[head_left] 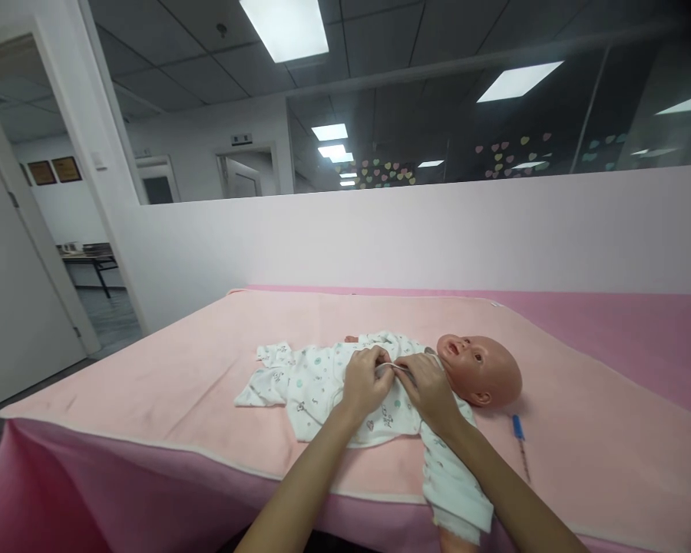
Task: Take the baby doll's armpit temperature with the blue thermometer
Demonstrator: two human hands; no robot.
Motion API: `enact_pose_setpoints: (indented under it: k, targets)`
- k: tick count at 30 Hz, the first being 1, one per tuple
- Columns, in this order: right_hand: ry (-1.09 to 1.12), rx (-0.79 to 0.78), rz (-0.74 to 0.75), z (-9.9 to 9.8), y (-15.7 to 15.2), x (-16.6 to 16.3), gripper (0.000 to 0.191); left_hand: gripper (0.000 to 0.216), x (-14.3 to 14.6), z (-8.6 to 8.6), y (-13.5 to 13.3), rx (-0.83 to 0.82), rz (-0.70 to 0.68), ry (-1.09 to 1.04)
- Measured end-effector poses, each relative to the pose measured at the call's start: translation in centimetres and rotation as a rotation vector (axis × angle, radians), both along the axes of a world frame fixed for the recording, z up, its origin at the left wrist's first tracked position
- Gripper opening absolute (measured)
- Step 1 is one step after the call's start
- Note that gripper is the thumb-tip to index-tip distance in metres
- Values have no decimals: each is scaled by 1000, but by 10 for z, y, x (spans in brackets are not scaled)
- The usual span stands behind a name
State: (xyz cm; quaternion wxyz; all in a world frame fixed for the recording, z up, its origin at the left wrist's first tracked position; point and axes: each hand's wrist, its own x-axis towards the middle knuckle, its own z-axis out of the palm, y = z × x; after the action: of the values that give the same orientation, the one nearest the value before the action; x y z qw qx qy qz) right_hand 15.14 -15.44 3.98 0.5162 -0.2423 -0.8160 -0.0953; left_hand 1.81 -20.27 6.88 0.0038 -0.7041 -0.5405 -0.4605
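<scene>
Bench (150,384): covered with a peach blanket (581,399) laid over a pink cloth (28,499); its near edge runs across the bottom of the view.
Arms: two bare forearms come up from the lower edge and meet over the middle of the bench.
Left hand (365,380): fingers curled and pinched on the front of the baby suit (311,384), at the doll's chest.
Right hand (429,388): clenched on the same stretch of cloth, just beside the left hand, with the knuckles almost touching.
Baby suit: white with small coloured prints, worn by the doll; the legs spread flat to the left, and one sleeve (461,499) hangs over the near edge of the bench.
Doll (481,369): lies on its back on the blanket with its bare head to the right, just beyond the right hand.
Pen (518,430): blue cap, lying on the blanket near the doll's head, on the side toward the person.
Wall (380,230): pale and low, standing right behind the bench.
Window (495,130): dark glass above the wall, with heart stickers (385,173) in pastel colours.
Doorway (86,253): open at far left; a dark table (92,257) shows in the room beyond.
Ceiling light (288,27): bright panel overhead in a dark grid ceiling.
</scene>
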Motion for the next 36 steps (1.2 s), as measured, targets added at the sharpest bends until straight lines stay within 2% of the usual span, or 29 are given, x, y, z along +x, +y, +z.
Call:
enact_pose_setpoints:
  k: [7, 12, 15, 22, 36]
  targets:
    - [26, 5, -31, 0, 0, 2, 15, 13, -10, -3, -18, 30, 25, 125]
    - [68, -58, -37, 1, -3, 3, 16, 11, -28, -7, -34, 26, 179, 151]
    - [56, -92, -46, 1, -3, 4, 17, 10, -34, -10, -38, 19, 217, 153]
    - [65, -105, -73, 1, -1, 3, 18, 12, -30, -10, -39, 22, 131, 229]
    - [95, -148, -53, 3, -3, 2, 16, 13, -28, -11, -38, 25, 141, 120]
